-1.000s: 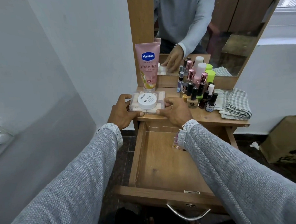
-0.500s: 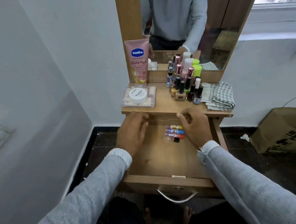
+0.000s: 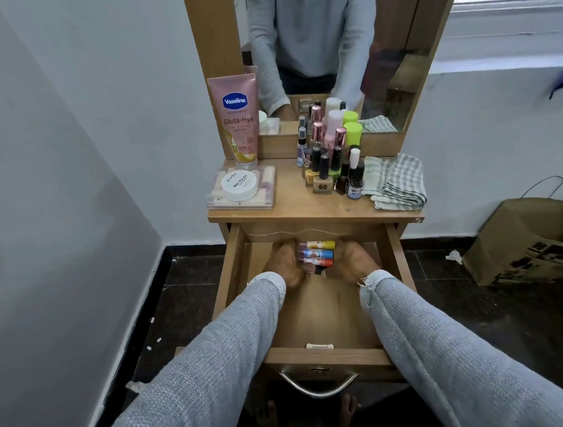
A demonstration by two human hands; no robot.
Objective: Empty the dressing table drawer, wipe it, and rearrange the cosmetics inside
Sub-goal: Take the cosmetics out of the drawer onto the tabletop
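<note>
The wooden drawer (image 3: 326, 355) of the dressing table is pulled out. At its back lies a small row of colourful lip balm tubes (image 3: 319, 253); the rest of the drawer floor is bare wood. My left hand (image 3: 283, 266) closes on the tubes' left ends and my right hand (image 3: 352, 261) on their right ends. Both hands are blurred, with fingers curled against the tubes.
On the tabletop (image 3: 293, 206) stand a pink Vaseline tube (image 3: 236, 117), a clear box with a white nail polish remover jar (image 3: 239, 186), several nail polish and spray bottles (image 3: 333, 165) and a folded checked cloth (image 3: 399, 181). A brown paper bag (image 3: 523, 243) sits on the floor at right.
My hands let go of the clear box on the tabletop, dropped into the drawer and reached the tubes at its back. The camera tilted down.
</note>
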